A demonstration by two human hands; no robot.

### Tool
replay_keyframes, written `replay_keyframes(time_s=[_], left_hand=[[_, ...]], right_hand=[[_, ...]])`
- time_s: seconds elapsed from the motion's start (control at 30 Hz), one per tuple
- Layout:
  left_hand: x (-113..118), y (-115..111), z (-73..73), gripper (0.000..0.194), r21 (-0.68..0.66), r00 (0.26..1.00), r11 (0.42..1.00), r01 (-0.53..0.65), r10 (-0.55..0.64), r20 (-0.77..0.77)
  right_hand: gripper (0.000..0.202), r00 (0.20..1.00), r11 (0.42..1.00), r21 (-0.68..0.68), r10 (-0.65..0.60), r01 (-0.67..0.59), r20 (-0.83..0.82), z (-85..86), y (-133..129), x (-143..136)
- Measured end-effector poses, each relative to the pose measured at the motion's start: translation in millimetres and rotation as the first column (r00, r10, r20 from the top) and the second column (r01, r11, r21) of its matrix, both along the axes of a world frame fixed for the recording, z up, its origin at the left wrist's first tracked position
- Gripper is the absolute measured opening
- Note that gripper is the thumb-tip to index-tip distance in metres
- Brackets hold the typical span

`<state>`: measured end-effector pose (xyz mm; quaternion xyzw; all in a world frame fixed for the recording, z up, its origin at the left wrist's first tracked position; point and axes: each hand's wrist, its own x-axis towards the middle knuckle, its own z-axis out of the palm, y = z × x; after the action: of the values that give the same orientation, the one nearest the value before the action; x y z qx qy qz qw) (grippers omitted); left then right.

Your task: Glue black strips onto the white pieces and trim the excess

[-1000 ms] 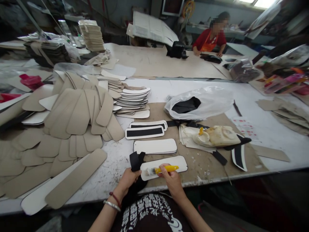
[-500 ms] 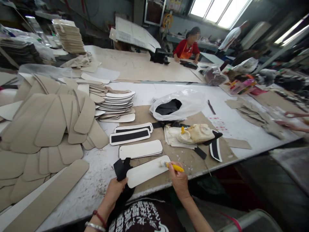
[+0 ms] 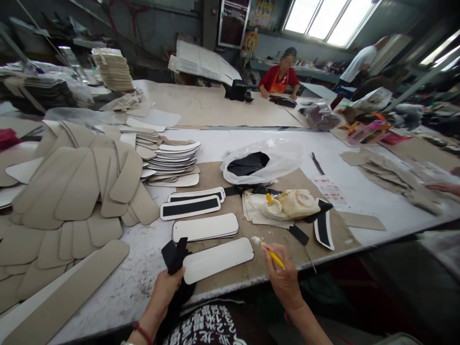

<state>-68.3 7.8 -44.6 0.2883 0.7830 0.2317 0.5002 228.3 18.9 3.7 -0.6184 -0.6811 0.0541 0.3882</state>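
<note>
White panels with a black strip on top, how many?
3. Two overlap left of the cream plastic container: a front panel and a rear panel partly covered by it. A third panel lies right of the container. More could be hidden underneath.

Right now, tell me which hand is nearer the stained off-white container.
Right. The right hand is on the near side of the container, apart from it. The left hand is farther off, at the left end of the front white piece.

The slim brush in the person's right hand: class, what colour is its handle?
Yellow: the slim brush handle shows best in the head view.
</note>
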Motion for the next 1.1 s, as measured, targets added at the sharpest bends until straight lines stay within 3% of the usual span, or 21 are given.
replay_keyframes(time_s=[0.17,0.3,0.4,0.53,0.7,0.77,0.83,0.97,1.03,1.1], left_hand=[[-7,1,22.4,0.035,0.080,0.996,0.995,-0.057,0.052,0.069],[-28,-2,40.0,0.034,0.103,0.991,0.987,-0.120,0.114,0.066],[-45,-7,56.1,0.027,0.124,0.990,0.985,-0.119,0.108,0.092],[-58,-14,76.6,0.030,0.168,0.980,0.984,-0.064,0.031,0.195],[-63,-17,86.6,0.030,0.217,0.998,0.974,0.066,-0.063,-0.019],[-61,-16,88.5,0.026,0.256,0.993,0.960,0.115,-0.101,-0.067],[-58,-14,91.1,0.024,0.299,0.991,0.945,0.132,-0.121,-0.055],[-56,-11,98.9,0.026,0.336,0.993,0.941,0.037,-0.073,0.096],[-57,-12,104.0,0.025,0.343,0.980,0.939,-0.019,-0.050,0.191],[-60,-13,108.4,0.027,0.318,0.949,0.946,-0.066,-0.039,0.312]], right_hand=[[0.016,0.997,0.998,-0.069,0.009,-0.014,-0.071,18.2,6,-3],[0.021,0.983,0.956,-0.262,0.092,-0.131,-0.157,21.3,14,-29],[0.025,0.956,0.892,-0.379,0.161,-0.247,-0.245,28.7,22,-63],[0.026,0.886,0.798,-0.415,0.300,-0.436,-0.355,50.0,32,-120],[0.021,0.778,0.654,-0.436,0.426,-0.618,-0.463,74.5,30,-192],[0.026,0.782,0.662,-0.424,0.460,-0.617,-0.420,77.3,26,-216],[0.022,0.804,0.711,-0.382,0.480,-0.591,-0.350,75.5,23,-234],[0.024,0.801,0.752,-0.297,0.493,-0.588,-0.339,66.5,23,-247],[0.026,0.796,0.776,-0.270,0.440,-0.570,-0.416,61.3,25,-243],[0.025,0.810,0.823,-0.302,0.284,-0.480,-0.513,52.6,28,-236]])
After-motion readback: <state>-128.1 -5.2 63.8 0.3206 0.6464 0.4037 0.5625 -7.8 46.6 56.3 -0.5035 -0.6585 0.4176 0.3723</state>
